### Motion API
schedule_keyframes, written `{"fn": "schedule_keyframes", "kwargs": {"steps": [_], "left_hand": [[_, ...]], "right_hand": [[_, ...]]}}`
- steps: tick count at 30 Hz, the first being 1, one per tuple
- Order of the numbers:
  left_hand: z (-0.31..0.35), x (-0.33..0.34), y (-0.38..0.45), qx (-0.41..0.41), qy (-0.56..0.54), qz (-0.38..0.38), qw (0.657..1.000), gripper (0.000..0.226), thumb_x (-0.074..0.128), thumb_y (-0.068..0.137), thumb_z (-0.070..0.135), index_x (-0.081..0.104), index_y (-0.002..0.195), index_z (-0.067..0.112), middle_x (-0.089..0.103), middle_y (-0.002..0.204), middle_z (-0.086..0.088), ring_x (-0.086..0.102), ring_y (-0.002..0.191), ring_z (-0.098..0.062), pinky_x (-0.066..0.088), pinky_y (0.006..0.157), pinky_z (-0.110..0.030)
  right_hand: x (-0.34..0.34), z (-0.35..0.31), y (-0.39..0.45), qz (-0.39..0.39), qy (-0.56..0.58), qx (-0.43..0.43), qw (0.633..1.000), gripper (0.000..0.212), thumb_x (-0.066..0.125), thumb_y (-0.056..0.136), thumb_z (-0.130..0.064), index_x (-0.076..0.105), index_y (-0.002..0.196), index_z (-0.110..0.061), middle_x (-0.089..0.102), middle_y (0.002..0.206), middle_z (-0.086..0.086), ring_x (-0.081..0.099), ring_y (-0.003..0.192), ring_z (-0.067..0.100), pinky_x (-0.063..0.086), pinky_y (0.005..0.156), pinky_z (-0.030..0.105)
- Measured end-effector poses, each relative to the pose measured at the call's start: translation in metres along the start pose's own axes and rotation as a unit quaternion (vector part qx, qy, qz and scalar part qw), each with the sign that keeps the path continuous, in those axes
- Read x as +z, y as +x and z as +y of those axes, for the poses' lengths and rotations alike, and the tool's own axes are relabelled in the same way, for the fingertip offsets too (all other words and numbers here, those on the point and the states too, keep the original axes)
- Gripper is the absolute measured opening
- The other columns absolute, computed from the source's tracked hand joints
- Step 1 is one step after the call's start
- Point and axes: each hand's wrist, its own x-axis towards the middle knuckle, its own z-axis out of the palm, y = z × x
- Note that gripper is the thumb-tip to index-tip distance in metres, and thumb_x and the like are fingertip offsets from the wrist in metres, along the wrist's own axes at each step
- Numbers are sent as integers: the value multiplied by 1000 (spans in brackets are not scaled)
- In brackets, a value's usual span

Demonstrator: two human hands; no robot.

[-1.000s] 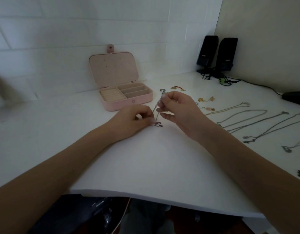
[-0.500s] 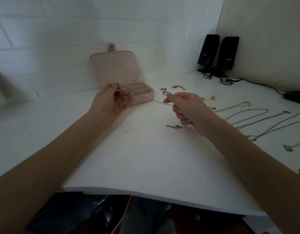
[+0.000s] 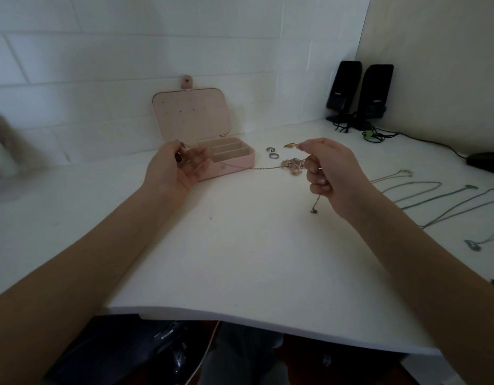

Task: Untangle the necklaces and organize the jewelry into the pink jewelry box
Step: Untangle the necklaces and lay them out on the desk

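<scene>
Both hands are holding a thin necklace chain (image 3: 263, 168) taut above the white desk (image 3: 240, 245): left hand (image 3: 176, 169) pinching one end w/ fingers curled, right hand (image 3: 327, 169) gripping the other, in front of the open pink jewelry box (image 3: 234, 161).

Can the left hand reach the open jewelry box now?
Probably yes. The left hand is right in front of the jewelry box, nothing between, but its grip is busy pinching the chain.
</scene>
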Motion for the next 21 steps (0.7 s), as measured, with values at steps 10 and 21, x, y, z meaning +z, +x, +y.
{"fn": "schedule_keyframes", "kwargs": {"steps": [10, 21], "left_hand": [[10, -9, 2, -53, 109, -62, 991, 30, 33, 95, 19, 34, 65, 20, 22, 37, 7, 16, 26, -4, 11, 25, -12], [-10, 9, -34, -231, 176, -346, 892, 17, 50, 83, 29, 50, 69, 18, 21, 50, 8, 9, 41, -7, 10, 33, -14]], "right_hand": [[-6, -4, 1, -15, 78, 13, 997, 21, 47, 89, -22, 66, 91, -14, 53, 56, 0, 23, 37, 9, 13, 39, 20], [23, 10, -18, -166, -145, -102, 970, 16, 69, 84, -33, 71, 95, -22, 30, 46, -5, 22, 44, 12, 16, 44, 24]]}}
